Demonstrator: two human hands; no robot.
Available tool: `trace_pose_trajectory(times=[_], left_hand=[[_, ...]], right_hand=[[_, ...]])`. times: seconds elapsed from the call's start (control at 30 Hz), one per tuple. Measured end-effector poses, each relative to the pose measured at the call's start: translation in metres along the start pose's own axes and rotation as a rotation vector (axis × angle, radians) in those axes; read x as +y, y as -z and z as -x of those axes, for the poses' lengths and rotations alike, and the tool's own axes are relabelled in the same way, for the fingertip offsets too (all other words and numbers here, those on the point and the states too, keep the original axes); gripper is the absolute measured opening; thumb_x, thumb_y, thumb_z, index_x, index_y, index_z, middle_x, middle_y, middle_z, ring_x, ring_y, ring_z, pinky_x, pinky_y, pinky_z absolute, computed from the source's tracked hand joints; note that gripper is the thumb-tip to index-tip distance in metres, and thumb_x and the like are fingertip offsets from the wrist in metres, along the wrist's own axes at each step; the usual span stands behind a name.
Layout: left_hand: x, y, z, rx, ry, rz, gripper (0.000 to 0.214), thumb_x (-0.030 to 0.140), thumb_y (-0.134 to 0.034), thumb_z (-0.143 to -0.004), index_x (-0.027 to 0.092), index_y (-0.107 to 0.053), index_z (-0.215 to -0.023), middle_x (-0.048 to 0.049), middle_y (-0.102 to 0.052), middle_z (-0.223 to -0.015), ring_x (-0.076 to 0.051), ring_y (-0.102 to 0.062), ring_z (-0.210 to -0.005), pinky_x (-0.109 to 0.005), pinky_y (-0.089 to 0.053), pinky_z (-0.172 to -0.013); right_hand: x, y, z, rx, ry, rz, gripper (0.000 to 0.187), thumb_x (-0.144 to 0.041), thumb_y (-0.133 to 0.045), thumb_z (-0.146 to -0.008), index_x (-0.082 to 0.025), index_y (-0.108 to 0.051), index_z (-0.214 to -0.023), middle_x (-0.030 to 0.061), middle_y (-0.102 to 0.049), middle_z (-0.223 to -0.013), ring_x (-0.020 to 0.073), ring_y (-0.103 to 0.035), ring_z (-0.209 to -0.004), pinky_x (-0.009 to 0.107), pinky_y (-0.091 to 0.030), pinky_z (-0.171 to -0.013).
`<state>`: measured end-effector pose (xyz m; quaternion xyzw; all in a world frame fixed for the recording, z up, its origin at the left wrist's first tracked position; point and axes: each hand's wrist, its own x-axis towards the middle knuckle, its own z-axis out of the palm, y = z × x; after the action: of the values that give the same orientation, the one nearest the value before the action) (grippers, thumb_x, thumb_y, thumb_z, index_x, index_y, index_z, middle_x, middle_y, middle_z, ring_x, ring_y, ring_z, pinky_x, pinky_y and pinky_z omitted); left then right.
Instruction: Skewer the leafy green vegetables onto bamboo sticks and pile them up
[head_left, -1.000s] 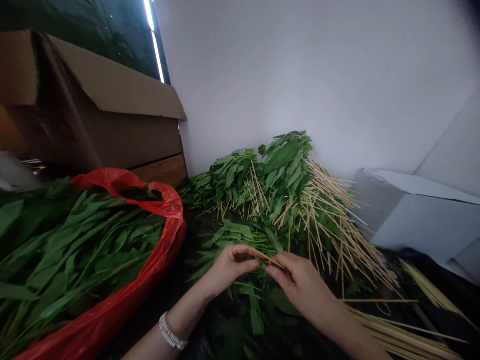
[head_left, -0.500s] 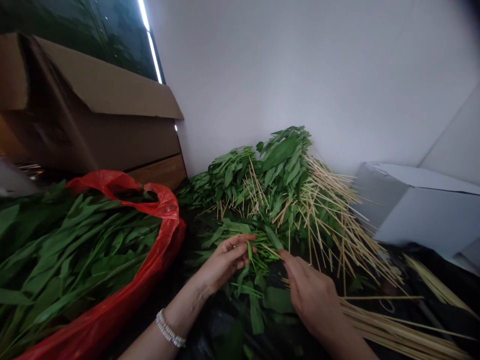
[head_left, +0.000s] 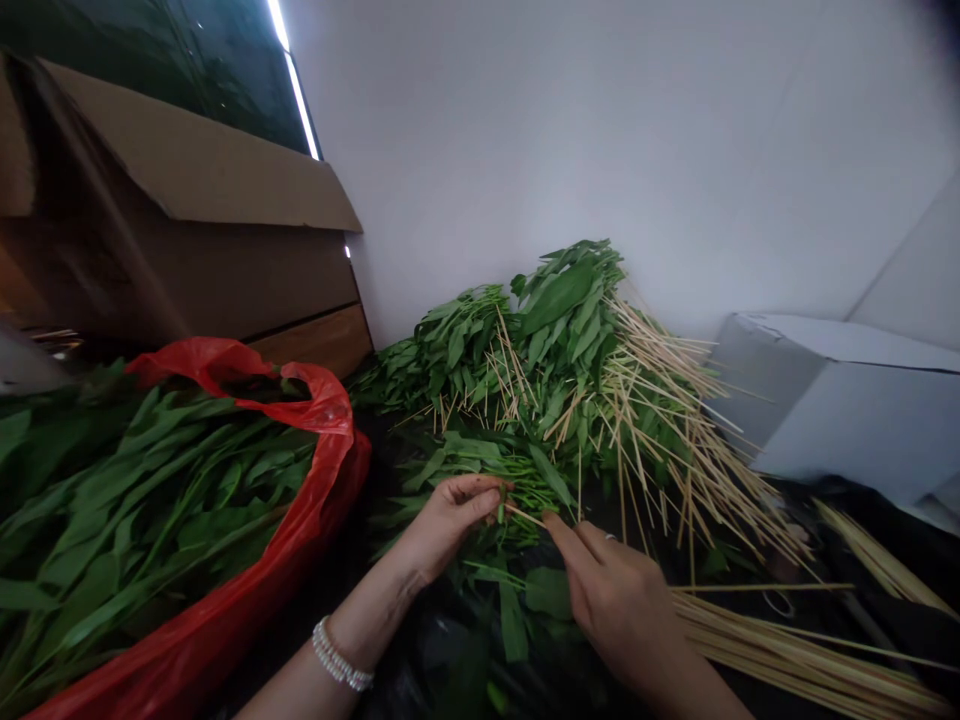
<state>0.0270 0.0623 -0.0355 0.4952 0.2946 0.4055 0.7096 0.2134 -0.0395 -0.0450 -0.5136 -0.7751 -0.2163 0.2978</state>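
My left hand (head_left: 450, 517) is curled around a small bunch of green leafy stems (head_left: 517, 497) low in the middle of the view. A thin bamboo skewer (head_left: 525, 516) runs from those greens to my right hand (head_left: 615, 600), whose fingertips pinch its near end. A white bead bracelet (head_left: 341, 660) is on my left wrist. Just behind the hands rises a heap of skewered greens (head_left: 570, 370), their sticks fanning out to the right.
A red plastic bag (head_left: 247, 590) full of loose green leaves fills the left. Brown cardboard boxes (head_left: 195, 230) stand behind it. A grey box (head_left: 840, 410) sits at the right by the white wall. Bare bamboo skewers (head_left: 795, 660) lie at the lower right.
My right hand drew back and down from my left hand, then settled with its fingertips on the skewer's end. My left hand stayed closed on the greens. The camera tilted slightly.
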Motion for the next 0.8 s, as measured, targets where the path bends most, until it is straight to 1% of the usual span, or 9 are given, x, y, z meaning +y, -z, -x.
trace_pose_trajectory(times=[0.1, 0.2, 0.33, 0.53, 0.8], left_hand=[[-0.0001, -0.0011, 0.0002, -0.033, -0.007, 0.017, 0.027, 0.031, -0.080, -0.069, 0.013, -0.075, -0.088, -0.0056, -0.071, -0.078, -0.010, -0.058, -0.067, -0.019, -0.042, -0.061], [0.0008, -0.0010, 0.0006, -0.058, -0.004, 0.007, 0.028, 0.027, -0.080, -0.068, 0.014, -0.075, -0.092, -0.0063, -0.072, -0.083, -0.011, -0.060, -0.070, -0.020, -0.043, -0.063], [0.0016, 0.0015, 0.0001, -0.007, -0.002, -0.002, 0.026, 0.024, -0.082, -0.065, 0.014, -0.075, -0.089, -0.0050, -0.073, -0.080, -0.012, -0.062, -0.072, -0.020, -0.045, -0.069], [0.0014, 0.0016, -0.0003, 0.008, -0.022, 0.024, 0.025, 0.023, -0.084, -0.062, 0.015, -0.072, -0.083, -0.0027, -0.072, -0.073, -0.011, -0.064, -0.067, -0.020, -0.046, -0.066], [0.0028, -0.0011, -0.0006, 0.043, -0.083, -0.089, 0.024, 0.023, -0.085, -0.059, 0.014, -0.072, -0.077, -0.0016, -0.073, -0.072, -0.011, -0.064, -0.067, -0.020, -0.048, -0.068]], right_hand=[[0.0012, -0.0036, 0.0021, 0.001, -0.020, 0.011, 0.038, -0.008, -0.034, -0.088, -0.013, -0.057, -0.118, 0.0036, -0.061, -0.077, 0.0127, -0.058, -0.058, 0.025, -0.042, -0.055], [0.0022, -0.0059, 0.0040, -0.003, -0.044, 0.024, 0.038, -0.008, -0.034, -0.088, -0.014, -0.058, -0.117, 0.0032, -0.061, -0.078, 0.0131, -0.058, -0.058, 0.026, -0.041, -0.055], [0.0026, -0.0053, 0.0046, -0.013, -0.060, 0.003, 0.037, -0.010, -0.034, -0.090, -0.015, -0.057, -0.119, 0.0026, -0.061, -0.078, 0.0130, -0.058, -0.059, 0.026, -0.041, -0.056], [0.0024, -0.0045, 0.0046, 0.007, -0.051, -0.006, 0.037, -0.012, -0.034, -0.091, -0.015, -0.056, -0.120, 0.0026, -0.061, -0.077, 0.0129, -0.058, -0.058, 0.026, -0.040, -0.056], [0.0013, -0.0054, 0.0043, -0.002, -0.056, -0.008, 0.036, -0.011, -0.034, -0.091, -0.014, -0.058, -0.117, 0.0029, -0.061, -0.076, 0.0126, -0.059, -0.060, 0.024, -0.041, -0.056]])
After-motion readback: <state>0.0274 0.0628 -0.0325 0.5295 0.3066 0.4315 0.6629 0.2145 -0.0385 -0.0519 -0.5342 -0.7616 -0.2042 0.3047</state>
